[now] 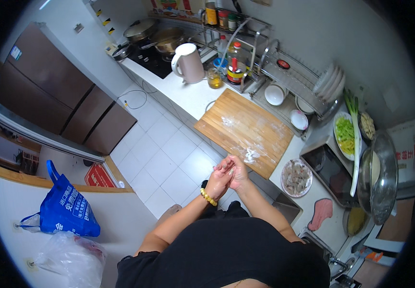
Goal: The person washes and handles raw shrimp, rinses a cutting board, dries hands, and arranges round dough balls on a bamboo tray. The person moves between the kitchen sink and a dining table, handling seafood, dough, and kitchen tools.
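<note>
My left hand (219, 182), with a yellow bead bracelet (208, 197) at its wrist, is pressed against my right hand (238, 175) in front of my body. The palms face each other and the fingers overlap, so I cannot tell whether anything small lies between them. Both hands are held by the near edge of a wooden cutting board (254, 126). White powder, like flour, is scattered on the board, with a thicker patch (250, 154) near my fingers and another patch farther back.
On the counter at right are a plate of shrimp (296, 178), a pink cloth (321, 214), a leek (355, 144) across a plate of chopped vegetables (345, 135), and a metal bowl (383, 176). An electric kettle (190, 64) and oil jar (214, 78) stand beyond the board. Bags (69, 208) hang at left.
</note>
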Motion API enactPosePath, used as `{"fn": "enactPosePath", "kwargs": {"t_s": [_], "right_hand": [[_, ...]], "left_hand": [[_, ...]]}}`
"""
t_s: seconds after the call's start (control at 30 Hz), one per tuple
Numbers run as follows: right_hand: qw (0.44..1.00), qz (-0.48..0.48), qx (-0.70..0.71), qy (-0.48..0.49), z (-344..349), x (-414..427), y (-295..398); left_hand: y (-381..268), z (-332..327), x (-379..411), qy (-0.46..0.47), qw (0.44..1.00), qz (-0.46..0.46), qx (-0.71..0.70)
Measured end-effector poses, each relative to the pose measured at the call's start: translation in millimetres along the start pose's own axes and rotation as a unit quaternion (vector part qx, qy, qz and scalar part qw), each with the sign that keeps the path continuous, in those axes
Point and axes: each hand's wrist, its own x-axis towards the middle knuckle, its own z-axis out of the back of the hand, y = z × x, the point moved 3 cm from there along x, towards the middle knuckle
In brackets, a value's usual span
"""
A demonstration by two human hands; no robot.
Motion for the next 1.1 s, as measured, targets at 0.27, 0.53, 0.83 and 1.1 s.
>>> {"fn": "enactPosePath", "kwargs": {"t_s": [0.27,0.53,0.83,1.1], "right_hand": [[0.988,-0.147,-0.031,-0.039,-54,97,-72],[0.776,-0.005,-0.618,0.125,-139,222,-132],[0.384,0.039,-0.895,0.224,-157,326,-153],[0.35,0.094,-0.907,0.212,-225,409,-169]], "left_hand": [[-85,97,3,-0.061,0.93,-0.122,0.343],[-275,205,-10,0.009,0.738,-0.118,0.665],[-340,368,-65,-0.197,0.59,0.142,0.77],[-342,454,-33,-0.18,0.661,0.226,0.693]]}}
